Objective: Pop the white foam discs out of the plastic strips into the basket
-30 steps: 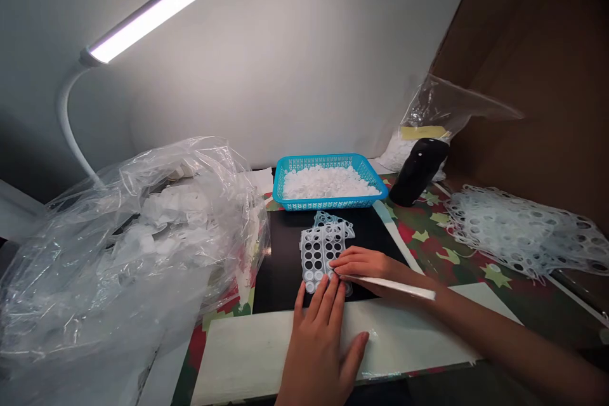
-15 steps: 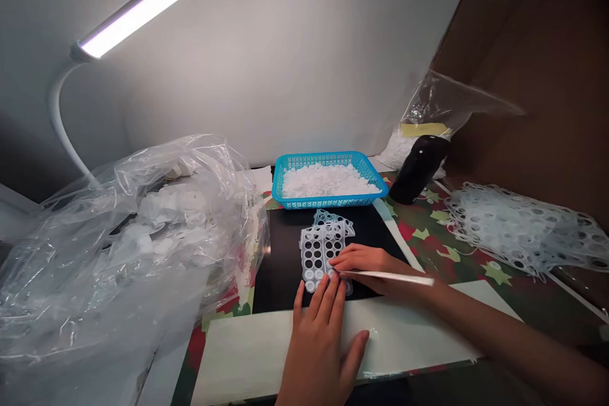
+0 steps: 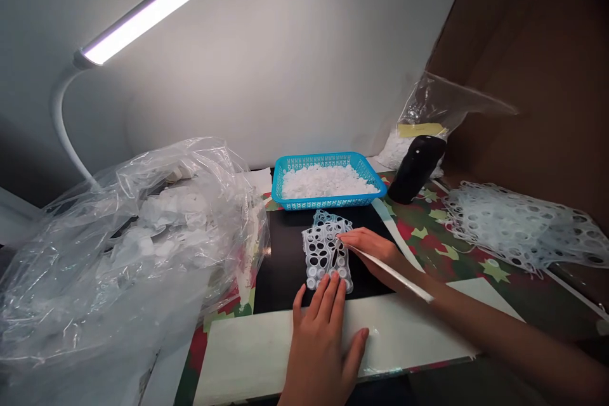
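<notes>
The open left hand pinned the perforated plastic sheet on the black mat at lower centre; the right hand gripped a white strip, tip on the sheet. Steady, flat pressure stopped slipping.

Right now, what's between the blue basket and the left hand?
In the head view, a perforated white sheet on a black mat. The left hand touches its near edge; its far end nearly reaches the blue basket.
</notes>
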Action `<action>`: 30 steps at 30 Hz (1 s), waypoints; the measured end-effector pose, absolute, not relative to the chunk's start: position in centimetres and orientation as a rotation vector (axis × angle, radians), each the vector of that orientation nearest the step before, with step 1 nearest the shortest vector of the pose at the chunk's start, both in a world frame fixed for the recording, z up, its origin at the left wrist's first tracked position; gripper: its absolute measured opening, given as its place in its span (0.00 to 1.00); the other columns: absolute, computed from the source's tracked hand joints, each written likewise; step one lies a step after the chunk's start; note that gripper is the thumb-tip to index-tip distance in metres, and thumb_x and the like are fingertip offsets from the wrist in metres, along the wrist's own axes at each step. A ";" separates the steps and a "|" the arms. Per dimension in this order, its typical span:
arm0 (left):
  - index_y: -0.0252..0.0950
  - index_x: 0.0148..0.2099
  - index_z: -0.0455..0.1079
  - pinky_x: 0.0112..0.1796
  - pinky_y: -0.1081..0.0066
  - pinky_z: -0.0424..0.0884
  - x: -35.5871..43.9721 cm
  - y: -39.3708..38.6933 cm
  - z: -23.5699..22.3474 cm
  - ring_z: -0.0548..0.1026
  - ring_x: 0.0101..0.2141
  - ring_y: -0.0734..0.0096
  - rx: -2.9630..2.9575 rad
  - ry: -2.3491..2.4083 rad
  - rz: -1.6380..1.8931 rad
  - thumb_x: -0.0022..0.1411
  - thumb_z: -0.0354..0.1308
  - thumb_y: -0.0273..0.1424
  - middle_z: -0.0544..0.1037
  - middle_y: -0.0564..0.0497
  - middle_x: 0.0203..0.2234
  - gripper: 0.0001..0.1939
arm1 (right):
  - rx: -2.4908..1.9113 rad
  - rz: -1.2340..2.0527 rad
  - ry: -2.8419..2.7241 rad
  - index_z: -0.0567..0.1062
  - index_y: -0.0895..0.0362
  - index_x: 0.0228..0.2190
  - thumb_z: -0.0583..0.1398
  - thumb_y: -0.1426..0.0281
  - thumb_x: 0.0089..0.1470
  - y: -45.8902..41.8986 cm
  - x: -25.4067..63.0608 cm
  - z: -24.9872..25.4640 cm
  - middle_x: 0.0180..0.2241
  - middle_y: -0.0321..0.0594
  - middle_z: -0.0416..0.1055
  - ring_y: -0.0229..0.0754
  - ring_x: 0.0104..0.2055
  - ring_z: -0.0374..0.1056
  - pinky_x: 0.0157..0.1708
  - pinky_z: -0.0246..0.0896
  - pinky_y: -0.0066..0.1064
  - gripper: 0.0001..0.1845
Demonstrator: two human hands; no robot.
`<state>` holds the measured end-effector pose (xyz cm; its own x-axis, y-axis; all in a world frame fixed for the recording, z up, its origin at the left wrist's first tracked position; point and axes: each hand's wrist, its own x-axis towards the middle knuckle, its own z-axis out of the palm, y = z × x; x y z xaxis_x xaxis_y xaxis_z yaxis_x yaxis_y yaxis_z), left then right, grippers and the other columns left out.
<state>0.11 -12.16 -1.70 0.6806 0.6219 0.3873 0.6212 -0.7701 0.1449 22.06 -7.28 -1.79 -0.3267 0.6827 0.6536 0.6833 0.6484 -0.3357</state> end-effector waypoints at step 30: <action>0.36 0.64 0.57 0.55 0.55 0.55 1.1 -12.1 -1.9 0.63 0.59 0.62 2.839 1.028 0.685 0.71 0.42 0.44 0.61 0.55 0.62 0.26 | -0.893 0.125 -2.207 0.72 0.58 0.44 0.53 0.70 0.65 -9.3 22.9 -3.2 0.45 0.46 0.76 0.40 0.47 0.71 0.45 0.71 0.32 0.10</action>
<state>1.11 -12.13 -1.90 0.6819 0.6187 0.3901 0.5985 -0.7786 0.1886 22.86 -9.25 -3.20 -0.4844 0.6344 0.6024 0.5625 0.7532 -0.3410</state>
